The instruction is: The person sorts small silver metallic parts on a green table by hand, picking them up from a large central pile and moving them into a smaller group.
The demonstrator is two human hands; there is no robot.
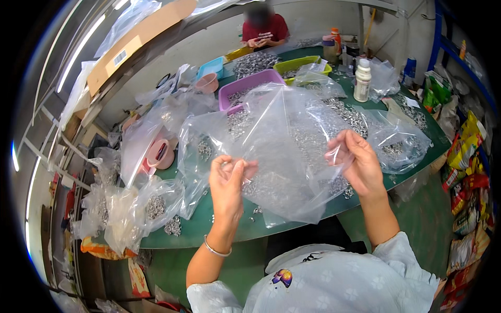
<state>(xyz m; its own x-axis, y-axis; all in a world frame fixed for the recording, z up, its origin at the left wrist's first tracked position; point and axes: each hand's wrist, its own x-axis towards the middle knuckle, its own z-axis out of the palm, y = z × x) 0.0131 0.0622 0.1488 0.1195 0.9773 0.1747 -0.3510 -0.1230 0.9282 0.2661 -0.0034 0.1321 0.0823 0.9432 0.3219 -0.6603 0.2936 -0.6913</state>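
A large clear plastic bag (284, 151) is stretched between my hands above the near part of the green table (245, 237). My left hand (228, 180) pinches the bag's left side between thumb and fingers. On the other side, my right hand (357, 159) grips the bag's edge, its fingers partly seen through the film. The bag looks empty; small metal parts (347, 116) in piles on the table show through and around it. Just behind it stands a purple basin (245, 86) with more of these parts.
Clear bags of metal parts (155, 207) lie at left, near a pink bucket (160, 155). A bagged pile (394, 148) sits at right. Behind are a white bottle (362, 81), a lime-green basin (302, 63) and a blue basket (211, 68). A person in red (265, 31) sits across the table.
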